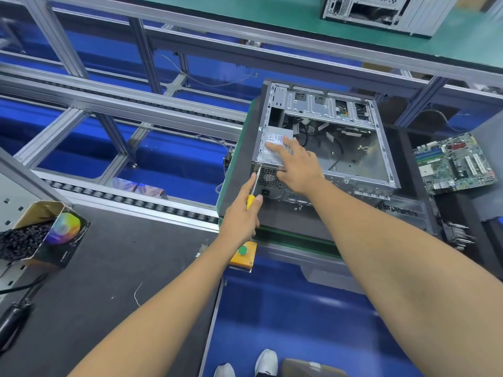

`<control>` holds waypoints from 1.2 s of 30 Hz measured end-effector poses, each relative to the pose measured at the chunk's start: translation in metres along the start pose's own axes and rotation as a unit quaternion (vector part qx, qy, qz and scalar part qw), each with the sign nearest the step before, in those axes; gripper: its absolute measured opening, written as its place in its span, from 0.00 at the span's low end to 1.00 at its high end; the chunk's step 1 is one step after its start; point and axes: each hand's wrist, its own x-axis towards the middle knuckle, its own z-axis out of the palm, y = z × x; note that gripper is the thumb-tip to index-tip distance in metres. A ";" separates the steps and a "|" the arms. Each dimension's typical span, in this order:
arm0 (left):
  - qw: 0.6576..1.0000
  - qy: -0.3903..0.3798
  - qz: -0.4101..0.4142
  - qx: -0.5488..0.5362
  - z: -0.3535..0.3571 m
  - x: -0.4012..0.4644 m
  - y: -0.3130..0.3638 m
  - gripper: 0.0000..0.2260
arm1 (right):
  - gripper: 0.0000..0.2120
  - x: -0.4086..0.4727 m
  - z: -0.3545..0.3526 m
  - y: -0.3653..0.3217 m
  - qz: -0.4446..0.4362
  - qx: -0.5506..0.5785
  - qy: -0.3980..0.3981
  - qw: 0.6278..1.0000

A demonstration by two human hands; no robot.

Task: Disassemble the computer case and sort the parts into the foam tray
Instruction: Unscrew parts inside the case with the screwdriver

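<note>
An open grey computer case [362,159] lies on its side on a green pallet [234,170]. Its silver power supply [272,152] sits in the near left corner. My right hand [295,165] rests flat on top of the power supply, fingers straight. My left hand [242,213] grips a yellow-handled screwdriver [252,191], whose tip is at the rear upper left corner of the power supply. A removed green motherboard [454,164] lies on the dark foam tray [419,170] to the right of the case.
A roller conveyor [130,200] with an aluminium frame runs to the left. A yellow box with a green button [243,253] sits below the pallet. A cardboard box of black screws [35,235] stands at left. Another case [381,12] stands on the far bench.
</note>
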 end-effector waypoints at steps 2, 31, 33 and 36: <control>1.000 -0.002 -0.009 -0.011 0.001 0.000 0.002 0.23 | 0.37 0.000 0.001 0.000 0.000 0.000 0.000 1.000; 0.917 0.016 -0.233 -0.324 -0.004 0.004 0.017 0.18 | 0.36 0.001 0.004 0.000 0.003 -0.011 0.010 1.000; 0.926 0.043 -0.224 -0.302 -0.004 0.002 0.020 0.18 | 0.36 0.003 0.004 0.001 0.007 -0.006 0.006 1.000; 0.944 0.077 -0.205 -0.245 -0.002 -0.002 0.021 0.16 | 0.38 0.010 0.002 0.002 0.016 0.000 -0.019 1.000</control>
